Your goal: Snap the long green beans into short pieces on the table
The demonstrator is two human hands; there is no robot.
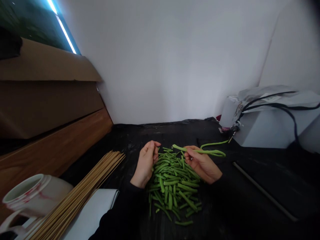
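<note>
My right hand [201, 163] pinches a long green bean [212, 152] between thumb and fingers. The bean doubles back on itself to the right of the hand, and one end points left toward my other hand. Across from it, my left hand [147, 160] is closed with thumb and fingertips together. A speck of green shows by those fingertips, but what they hold is too small to make out. Below and between both hands lies a loose pile of short cut bean pieces [172, 181]. A single piece [184, 223] rests at the pile's near side.
Thin wooden sticks [92, 180] lie in a bundle at left, beside a white mug [47, 195] and a folded white sheet [91, 213]. Black plastic [130, 140] covers the table. A cardboard box [50, 103] stands left; a white box with black cables [267, 123] stands right. A dark rod [265, 190] lies nearby.
</note>
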